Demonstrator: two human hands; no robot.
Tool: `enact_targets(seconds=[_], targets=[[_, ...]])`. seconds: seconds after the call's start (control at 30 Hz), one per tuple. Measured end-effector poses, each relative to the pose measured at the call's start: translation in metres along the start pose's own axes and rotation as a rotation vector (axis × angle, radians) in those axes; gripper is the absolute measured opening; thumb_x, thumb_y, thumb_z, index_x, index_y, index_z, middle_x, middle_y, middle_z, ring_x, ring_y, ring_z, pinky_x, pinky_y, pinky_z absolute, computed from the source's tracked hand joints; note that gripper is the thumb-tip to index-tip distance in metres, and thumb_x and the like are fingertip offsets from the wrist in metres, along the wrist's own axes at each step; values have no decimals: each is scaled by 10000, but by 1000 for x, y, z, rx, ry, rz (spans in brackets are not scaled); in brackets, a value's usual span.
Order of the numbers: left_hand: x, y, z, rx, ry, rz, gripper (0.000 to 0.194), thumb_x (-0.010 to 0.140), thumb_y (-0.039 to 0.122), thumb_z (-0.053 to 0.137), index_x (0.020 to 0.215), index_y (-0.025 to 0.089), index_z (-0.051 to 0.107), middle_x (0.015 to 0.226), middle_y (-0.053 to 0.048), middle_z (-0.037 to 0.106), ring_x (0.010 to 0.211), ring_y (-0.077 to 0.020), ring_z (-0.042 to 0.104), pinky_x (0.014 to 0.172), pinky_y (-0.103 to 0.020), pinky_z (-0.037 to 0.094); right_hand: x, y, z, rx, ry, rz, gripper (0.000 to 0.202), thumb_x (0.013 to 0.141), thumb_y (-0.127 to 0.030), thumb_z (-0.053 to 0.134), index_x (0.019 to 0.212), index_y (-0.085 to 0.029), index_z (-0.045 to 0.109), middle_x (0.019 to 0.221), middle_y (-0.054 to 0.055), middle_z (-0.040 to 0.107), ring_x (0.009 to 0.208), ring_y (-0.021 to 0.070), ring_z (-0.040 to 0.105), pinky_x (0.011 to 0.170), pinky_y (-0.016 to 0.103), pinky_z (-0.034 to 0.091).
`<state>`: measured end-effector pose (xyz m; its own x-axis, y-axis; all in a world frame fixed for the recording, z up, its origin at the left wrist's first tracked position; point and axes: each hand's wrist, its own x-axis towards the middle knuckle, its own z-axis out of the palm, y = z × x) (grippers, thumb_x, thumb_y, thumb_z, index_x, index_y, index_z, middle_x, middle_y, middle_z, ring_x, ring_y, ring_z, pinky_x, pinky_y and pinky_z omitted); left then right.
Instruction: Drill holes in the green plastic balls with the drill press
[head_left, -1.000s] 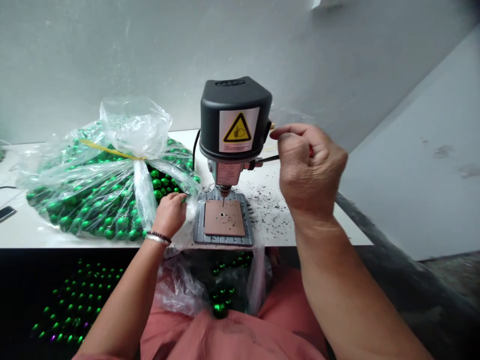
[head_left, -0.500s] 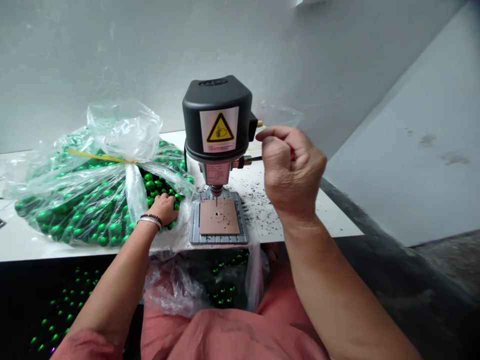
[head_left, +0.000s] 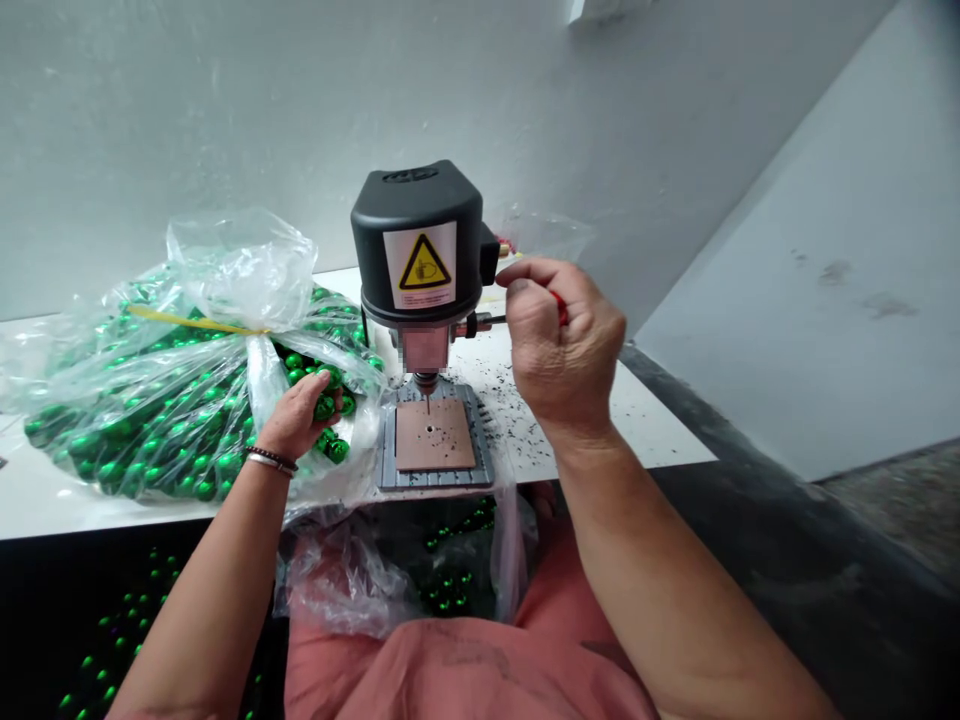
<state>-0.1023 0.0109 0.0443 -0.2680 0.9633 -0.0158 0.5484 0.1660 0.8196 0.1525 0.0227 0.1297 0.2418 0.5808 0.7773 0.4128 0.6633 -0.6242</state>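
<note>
Shiny green balls fill the opening of a clear plastic bag [head_left: 247, 265] on the table. My left hand [head_left: 294, 418] is at that opening, turned thumb up, with green balls [head_left: 325, 406] held between thumb and fingers. To its right stands a small black drill press [head_left: 416, 235] with a warning label. My right hand [head_left: 564, 350] is closed around the red-ended grip of the press lever [head_left: 491, 320]. The drill bit [head_left: 429, 407] hangs above a brown square plate [head_left: 412, 453] with a hole in its middle. No ball lies on that plate.
Dark shavings [head_left: 517, 405] are scattered on the white table [head_left: 652, 420] right of the press. A yellow tie [head_left: 195, 320] crosses the bag. Crumpled plastic [head_left: 337, 580] and more green balls [head_left: 450, 590] are below the table edge. A wall stands behind.
My left hand has turned from palm down among the balls to thumb up, and now holds some. My right hand stays on the lever. The camera view has shifted slightly.
</note>
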Motion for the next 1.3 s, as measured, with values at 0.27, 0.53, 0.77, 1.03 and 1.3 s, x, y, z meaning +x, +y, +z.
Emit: enact_targets(seconds=[0.27, 0.53, 0.77, 1.03, 1.3], targets=[[-31, 20, 26, -798, -423, -245, 295, 654, 287, 596, 909, 192, 483, 881, -45, 611, 552, -70, 489, 474, -196, 367, -1, 1, -1, 19, -17, -5, 185, 792, -253, 450, 800, -177, 618, 637, -38, 571, 521, 33, 449, 538, 189, 406], [-31, 19, 58, -417, -351, -124, 421, 610, 284, 684, 928, 188, 426, 678, 52, 536, 483, -57, 481, 435, -171, 345, -2, 2, -4, 13, -63, -15, 193, 804, -254, 421, 816, -169, 594, 681, -28, 592, 579, 46, 489, 622, 208, 442], [-21, 20, 75, -45, -327, 19, 487, 618, 328, 662, 1074, 180, 575, 814, -19, 639, 551, -96, 537, 507, -222, 440, 11, 3, -1, -58, -78, -21, 183, 811, -279, 417, 743, -191, 562, 633, -36, 529, 569, 49, 453, 574, 195, 383], [-11, 22, 81, 241, -248, 33, 491, 611, 404, 665, 1063, 216, 641, 903, -11, 684, 845, -191, 605, 757, -278, 457, 42, 3, 5, -112, -131, 30, 230, 782, -273, 466, 575, -173, 485, 498, -52, 379, 490, 43, 292, 521, 204, 287], [-15, 31, 88, 483, -211, 81, 528, 618, 421, 658, 1113, 241, 621, 903, -25, 686, 807, -196, 609, 701, -270, 446, 43, 2, 5, -102, -166, 67, 212, 791, -269, 491, 596, -188, 480, 497, -61, 398, 497, 51, 306, 519, 201, 301]])
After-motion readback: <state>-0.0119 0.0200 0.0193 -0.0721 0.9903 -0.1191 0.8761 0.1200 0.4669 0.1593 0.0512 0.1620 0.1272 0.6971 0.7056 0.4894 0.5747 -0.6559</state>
